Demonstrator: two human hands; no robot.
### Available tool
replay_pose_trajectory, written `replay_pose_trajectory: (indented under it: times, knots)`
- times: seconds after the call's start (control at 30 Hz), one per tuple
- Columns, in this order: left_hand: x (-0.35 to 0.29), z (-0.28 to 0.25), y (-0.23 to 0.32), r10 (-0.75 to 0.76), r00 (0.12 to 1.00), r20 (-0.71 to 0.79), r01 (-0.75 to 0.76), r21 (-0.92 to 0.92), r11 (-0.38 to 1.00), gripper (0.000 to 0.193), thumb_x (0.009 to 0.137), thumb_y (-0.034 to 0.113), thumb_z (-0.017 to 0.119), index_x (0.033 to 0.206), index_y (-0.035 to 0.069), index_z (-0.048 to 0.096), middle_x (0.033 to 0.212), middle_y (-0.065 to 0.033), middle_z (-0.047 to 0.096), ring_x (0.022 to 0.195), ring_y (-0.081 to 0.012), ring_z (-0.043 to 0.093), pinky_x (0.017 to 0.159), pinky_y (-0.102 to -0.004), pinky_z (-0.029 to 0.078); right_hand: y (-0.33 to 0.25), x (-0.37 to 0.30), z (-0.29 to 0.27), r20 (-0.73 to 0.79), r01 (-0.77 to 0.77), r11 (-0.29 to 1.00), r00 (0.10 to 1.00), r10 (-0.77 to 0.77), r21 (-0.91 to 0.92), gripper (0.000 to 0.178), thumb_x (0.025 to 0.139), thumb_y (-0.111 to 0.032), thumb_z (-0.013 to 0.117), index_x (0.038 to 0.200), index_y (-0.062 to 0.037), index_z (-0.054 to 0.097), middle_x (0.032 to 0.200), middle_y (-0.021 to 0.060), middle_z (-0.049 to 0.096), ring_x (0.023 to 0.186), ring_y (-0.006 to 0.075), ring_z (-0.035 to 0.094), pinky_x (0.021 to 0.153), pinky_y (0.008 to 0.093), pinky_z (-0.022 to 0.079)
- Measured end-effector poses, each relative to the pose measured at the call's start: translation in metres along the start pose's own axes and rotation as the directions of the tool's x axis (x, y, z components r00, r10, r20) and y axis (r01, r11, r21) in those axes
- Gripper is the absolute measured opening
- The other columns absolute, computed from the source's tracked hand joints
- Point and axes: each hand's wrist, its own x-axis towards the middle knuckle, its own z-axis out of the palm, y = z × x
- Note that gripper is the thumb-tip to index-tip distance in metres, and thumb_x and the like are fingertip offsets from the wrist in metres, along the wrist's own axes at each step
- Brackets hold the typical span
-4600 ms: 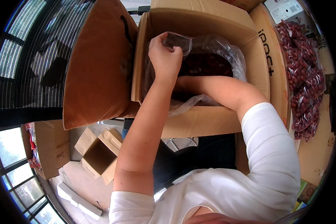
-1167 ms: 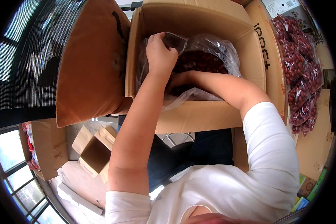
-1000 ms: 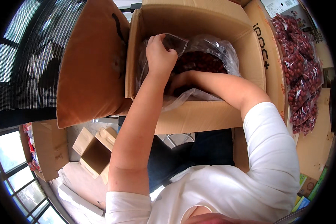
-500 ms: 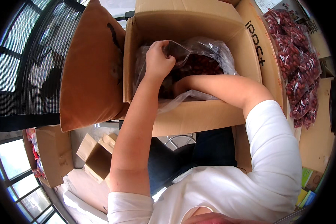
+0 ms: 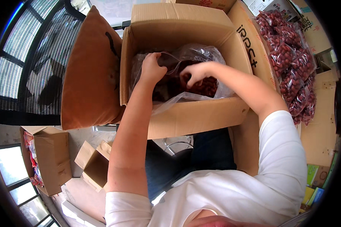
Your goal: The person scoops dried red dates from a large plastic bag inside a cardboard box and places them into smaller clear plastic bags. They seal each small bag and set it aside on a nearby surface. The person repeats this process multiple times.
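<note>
the left hand (image 5: 153,70) pinches the rim of a clear bag (image 5: 170,60) inside the box (image 5: 197,118); the right hand (image 5: 196,74) curls over red fruit (image 5: 207,88) in the liner (image 5: 205,50) (blurred; whether it holds any, i cannot tell).

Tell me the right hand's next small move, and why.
Probably a short move left, to the mouth of the clear bag: the left hand pinches its rim, and the right hand, fingers curled, is close by, over the dark red fruits, though blur hides whether it holds any.
</note>
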Motion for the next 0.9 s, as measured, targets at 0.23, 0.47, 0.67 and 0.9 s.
replay_pose_trajectory:
  times: [0.23, 0.47, 0.67, 0.9]
  knots:
    - [-0.002, 0.000, -0.007, -0.067, 0.998, 0.014, 0.068, -0.056, 0.996, 0.050, 0.059, 0.009, 0.070, 0.107, -0.003, 0.063, 0.109, -0.0209, 0.062, 0.106, -0.0347, 0.058, 0.093, -0.0383, 0.047, -0.069, -0.032, -0.053, -0.162, 0.278, 0.937, 0.956, -0.247, 0.211, 0.019, 0.081, -0.016, 0.067, 0.096, -0.0083, 0.059, 0.076, 0.0001, 0.058, 0.067, 0.0096, 0.057, 0.054, 0.0250, 0.044]
    - [0.002, -0.003, 0.000, -0.148, 0.985, 0.089, 0.154, -0.068, 0.986, 0.052, 0.059, 0.010, 0.071, 0.109, 0.000, 0.063, 0.103, -0.0176, 0.066, 0.100, -0.0294, 0.063, 0.086, -0.0352, 0.049, -0.102, -0.006, -0.050, -0.292, 0.130, 0.986, 0.952, -0.093, 0.109, 0.030, 0.086, -0.023, 0.067, 0.109, -0.0065, 0.061, 0.090, 0.0015, 0.057, 0.069, 0.0101, 0.053, 0.065, 0.0315, 0.053]
    - [0.003, -0.001, -0.007, -0.178, 0.980, 0.092, 0.186, -0.077, 0.980, 0.047, 0.058, 0.010, 0.071, 0.103, -0.001, 0.065, 0.100, -0.0169, 0.067, 0.096, -0.0297, 0.064, 0.084, -0.0355, 0.050, -0.102, -0.003, -0.049, -0.268, 0.162, 0.963, 0.958, -0.101, 0.216, 0.039, 0.094, -0.031, 0.052, 0.119, -0.0014, 0.055, 0.108, 0.0127, 0.058, 0.090, 0.0240, 0.059, 0.078, 0.0417, 0.055]
    - [-0.002, -0.002, -0.009, -0.171, 0.984, -0.056, 0.169, -0.027, 0.985, 0.043, 0.059, 0.007, 0.069, 0.100, -0.002, 0.065, 0.105, -0.0207, 0.063, 0.103, -0.0346, 0.059, 0.091, -0.0385, 0.047, -0.088, -0.022, -0.055, -0.095, 0.002, 0.995, 0.995, 0.008, 0.104, 0.038, 0.093, -0.027, 0.048, 0.118, -0.0008, 0.056, 0.114, 0.0156, 0.059, 0.103, 0.0286, 0.060, 0.079, 0.0427, 0.055]
